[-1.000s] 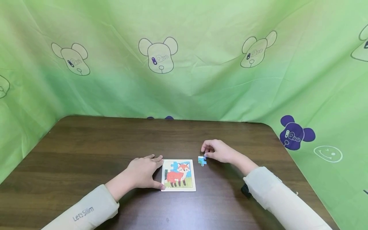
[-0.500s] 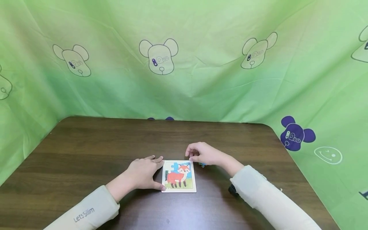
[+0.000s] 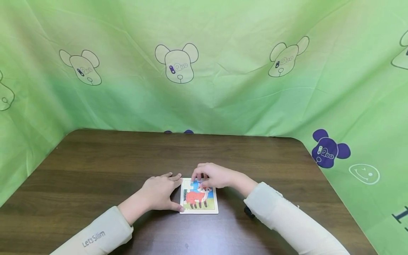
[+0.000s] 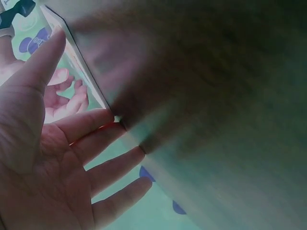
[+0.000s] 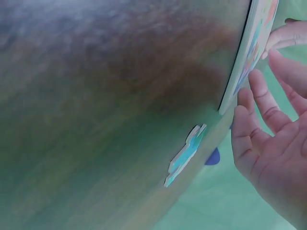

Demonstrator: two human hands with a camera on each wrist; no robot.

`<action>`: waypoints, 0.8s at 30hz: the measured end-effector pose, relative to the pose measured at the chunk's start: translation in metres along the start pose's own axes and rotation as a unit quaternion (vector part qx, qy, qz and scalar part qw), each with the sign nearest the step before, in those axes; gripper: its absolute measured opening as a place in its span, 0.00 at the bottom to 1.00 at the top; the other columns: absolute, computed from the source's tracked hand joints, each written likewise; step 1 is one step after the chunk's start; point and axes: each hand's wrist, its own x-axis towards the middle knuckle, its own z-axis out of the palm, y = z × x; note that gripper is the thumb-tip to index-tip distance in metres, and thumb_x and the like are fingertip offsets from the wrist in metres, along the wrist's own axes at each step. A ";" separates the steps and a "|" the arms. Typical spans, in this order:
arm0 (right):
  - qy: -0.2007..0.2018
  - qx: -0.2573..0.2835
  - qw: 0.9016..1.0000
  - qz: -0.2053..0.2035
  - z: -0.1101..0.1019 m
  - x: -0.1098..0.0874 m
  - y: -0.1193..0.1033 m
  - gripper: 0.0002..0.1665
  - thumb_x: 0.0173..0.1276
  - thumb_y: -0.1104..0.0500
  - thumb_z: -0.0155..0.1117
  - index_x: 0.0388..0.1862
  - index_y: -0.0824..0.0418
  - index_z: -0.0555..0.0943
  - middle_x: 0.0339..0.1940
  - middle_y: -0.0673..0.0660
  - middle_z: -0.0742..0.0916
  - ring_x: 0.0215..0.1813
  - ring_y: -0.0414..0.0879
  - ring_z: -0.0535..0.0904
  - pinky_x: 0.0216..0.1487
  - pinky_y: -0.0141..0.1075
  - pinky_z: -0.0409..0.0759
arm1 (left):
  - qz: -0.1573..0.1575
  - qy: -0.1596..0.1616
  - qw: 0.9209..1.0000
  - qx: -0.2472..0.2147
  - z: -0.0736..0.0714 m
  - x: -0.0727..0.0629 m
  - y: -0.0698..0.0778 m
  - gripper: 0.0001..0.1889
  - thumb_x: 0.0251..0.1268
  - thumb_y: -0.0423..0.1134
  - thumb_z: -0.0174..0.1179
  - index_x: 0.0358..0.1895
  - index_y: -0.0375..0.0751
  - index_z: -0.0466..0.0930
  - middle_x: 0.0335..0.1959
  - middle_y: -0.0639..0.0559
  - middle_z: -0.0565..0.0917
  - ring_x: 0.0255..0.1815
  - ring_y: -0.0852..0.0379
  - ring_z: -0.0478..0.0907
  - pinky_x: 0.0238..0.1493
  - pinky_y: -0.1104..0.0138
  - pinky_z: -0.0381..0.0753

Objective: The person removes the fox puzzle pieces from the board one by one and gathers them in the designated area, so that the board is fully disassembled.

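Observation:
A square fox puzzle board (image 3: pixel 198 211) with a pale frame lies on the table. Its upper left corner shows a pale patch beside the blue pieces. My left hand (image 3: pixel 160 191) spreads its fingers along the board's left side, the thumb touching the lower left corner. Over the top of the board is my right hand (image 3: pixel 215 176), thumb and forefinger bent loosely down at the blue upper pieces, covering part of the fox's head. The right wrist view shows no piece between its fingers. A loose blue and green puzzle piece (image 5: pixel 186 155) lies beside the board, hidden in the head view.
The brown wooden table (image 3: pixel 127 152) has rounded far corners. A green curtain (image 3: pixel 223 99) printed with bear heads hangs behind it and along both sides. A dark object (image 3: pixel 249 211) shows under the right sleeve (image 3: pixel 271 207).
My right hand has moved left from beside the loose puzzle piece to over the board's upper part. The loose piece stayed on the table. My left hand has kept its place.

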 end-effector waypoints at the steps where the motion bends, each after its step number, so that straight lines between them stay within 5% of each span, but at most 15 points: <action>1: -0.006 -0.005 1.000 -0.004 0.000 0.001 -0.001 0.14 0.64 0.67 0.67 0.49 0.58 0.84 0.40 0.54 0.81 0.40 0.42 0.76 0.45 0.31 0.74 | 0.000 0.000 1.000 0.000 0.000 0.000 0.000 0.49 0.45 0.73 0.67 0.71 0.48 0.72 0.73 0.53 0.71 0.74 0.46 0.68 0.59 0.43 0.77; 24: -0.071 -0.059 0.996 0.003 0.000 0.007 -0.004 0.18 0.65 0.64 0.68 0.52 0.50 0.80 0.43 0.50 0.76 0.48 0.43 0.66 0.52 0.35 0.69 | 0.003 0.004 1.000 -0.006 0.000 -0.001 0.000 0.50 0.45 0.74 0.67 0.70 0.48 0.72 0.73 0.51 0.72 0.74 0.45 0.68 0.57 0.44 0.79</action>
